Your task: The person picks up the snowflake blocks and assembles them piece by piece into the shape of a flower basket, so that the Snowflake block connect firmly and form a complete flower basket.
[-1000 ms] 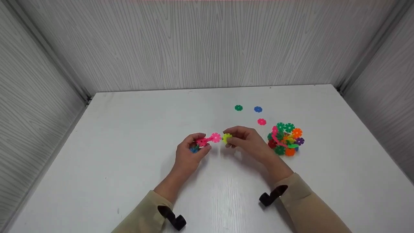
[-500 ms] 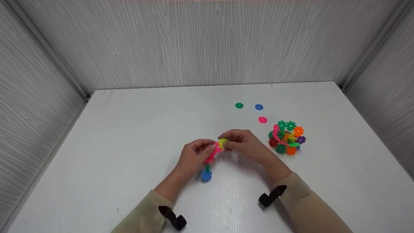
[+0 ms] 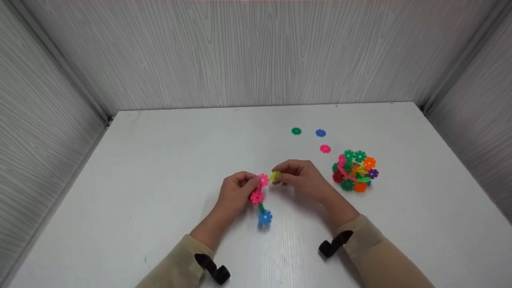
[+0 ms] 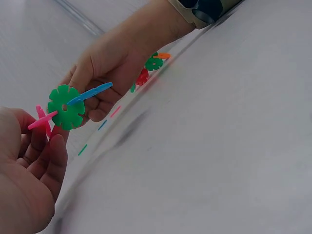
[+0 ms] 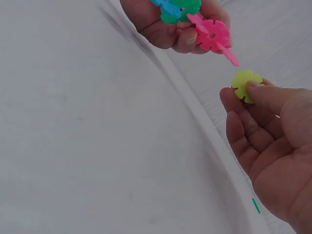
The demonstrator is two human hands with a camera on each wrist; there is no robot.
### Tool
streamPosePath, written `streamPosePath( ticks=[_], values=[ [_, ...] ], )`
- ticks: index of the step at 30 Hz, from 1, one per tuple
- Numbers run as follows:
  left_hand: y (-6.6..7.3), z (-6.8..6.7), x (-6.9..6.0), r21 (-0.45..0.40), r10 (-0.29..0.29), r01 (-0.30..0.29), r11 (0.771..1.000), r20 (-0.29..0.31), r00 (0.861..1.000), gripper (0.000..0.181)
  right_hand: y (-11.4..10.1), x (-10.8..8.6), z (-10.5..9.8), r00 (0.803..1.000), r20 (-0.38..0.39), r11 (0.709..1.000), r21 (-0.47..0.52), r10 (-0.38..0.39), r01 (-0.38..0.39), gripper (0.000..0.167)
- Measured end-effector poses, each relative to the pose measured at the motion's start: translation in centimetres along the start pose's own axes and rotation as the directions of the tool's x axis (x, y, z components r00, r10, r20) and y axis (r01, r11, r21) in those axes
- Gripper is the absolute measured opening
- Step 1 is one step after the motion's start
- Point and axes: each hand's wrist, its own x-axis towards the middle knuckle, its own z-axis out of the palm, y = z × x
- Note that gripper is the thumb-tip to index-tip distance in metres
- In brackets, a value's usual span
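L hand [image 3: 236, 194]: thumb + fingers pinched on the pink part of my disc chain [image 3: 257, 197], near its top end. Chain runs down from my grip toward me in head view: pink discs up top (exact no. hard to tell, overlapping), then a green disc [image 4: 66, 107] seen nearly edge-on from the head cam, then a blue disc [image 3: 265, 217] at the low end. Discs sit at angles to each other, notched rims slotted together.

R hand [image 3: 304, 180]: thumb + index clamped on a yellow disc [image 5: 246, 86], other fingers loosely bent below. Yellow is just beside the chain's pink end, small gap btwn them in R wrist view, so apart. Both hands approx. mid-table, chain + yellow btwn them.

Rest: white table [image 3: 160, 172]. Beyond R hand, 3 loose discs lying flat: green one [image 3: 296, 131], blue one [image 3: 321, 133], pink one [image 3: 325, 149], the pink nearest me. To the R of those & nearer me, a multicolor cluster [image 3: 347, 184] w/ green, orange, red, purple, pink, yellow pcs. Tan sleeves [image 3: 384, 256] on both arms, black wrist mounts [image 3: 212, 269] at the cuffs.
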Motion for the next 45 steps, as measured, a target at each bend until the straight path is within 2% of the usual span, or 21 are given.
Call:
streamPosePath(
  ticks=[8,14,20,27,40,45],
  values=[
    [-0.1,-0.1,0.0,-0.011,-0.045,0.045,0.999,0.030,0.999,0.022,-0.3,-0.1,0.4,1.000,-0.018,1.000,-0.016,-0.015,0.015,0.018],
    [-0.3,-0.2,0.1,-0.027,-0.061,0.062,0.998,0.028,0.998,0.024,-0.6,-0.2,0.6,0.998,-0.061,0.996,-0.084,-0.011,0.006,0.020],
    [0.0,-0.3,0.0,-0.074,-0.045,0.046,0.996,0.012,0.999,0.024,-1.0,-0.2,1.0,0.995,-0.093,0.995,-0.094,-0.028,0.019,0.016],
    [0.1,-0.2,0.1,-0.083,-0.037,0.037,0.996,-0.001,0.999,0.024,-1.0,-0.1,0.9,0.995,-0.085,0.996,-0.085,-0.049,0.042,0.016],
    [0.0,-0.2,-0.1,-0.074,-0.052,0.052,0.996,0.005,0.999,0.028,-0.6,-0.1,0.8,0.997,-0.070,0.997,-0.066,-0.045,0.040,0.021],
    [0.0,-0.2,-0.1,-0.077,-0.070,0.069,0.995,-0.010,0.998,0.024,-0.3,-0.1,0.9,0.997,-0.067,0.999,-0.048,-0.027,0.024,0.020]
  ],
)
